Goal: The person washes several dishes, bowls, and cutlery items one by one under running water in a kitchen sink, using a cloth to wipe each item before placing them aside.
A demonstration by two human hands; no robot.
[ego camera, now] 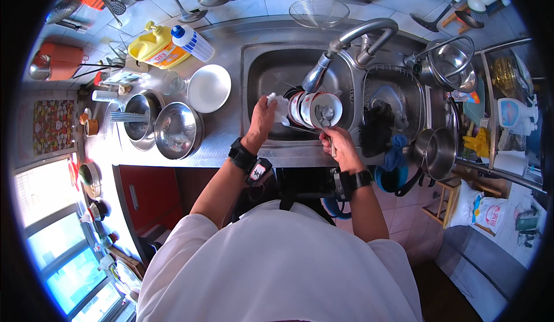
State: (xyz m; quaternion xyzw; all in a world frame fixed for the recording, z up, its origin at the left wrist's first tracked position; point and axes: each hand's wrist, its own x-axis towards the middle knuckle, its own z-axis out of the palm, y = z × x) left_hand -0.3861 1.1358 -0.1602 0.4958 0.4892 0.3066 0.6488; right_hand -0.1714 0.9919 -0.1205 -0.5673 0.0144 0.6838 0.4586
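My left hand grips a crumpled white cloth or wipe over the left basin of the steel sink. My right hand holds a metal spoon by its handle, the spoon's head lying over the mouth of a white bowl with a red rim. This bowl lies tilted against another white bowl with red marks in the same basin. Something dark sits behind the bowls, mostly hidden. Directly above them hangs the faucet's spray head; I cannot tell whether water runs.
On the left counter stand a white bowl, stacked steel bowls, a yellow pump bottle and a blue-capped bottle. A dark bundle lies over the right basin. Beside it hang a blue cloth and a steel saucepan.
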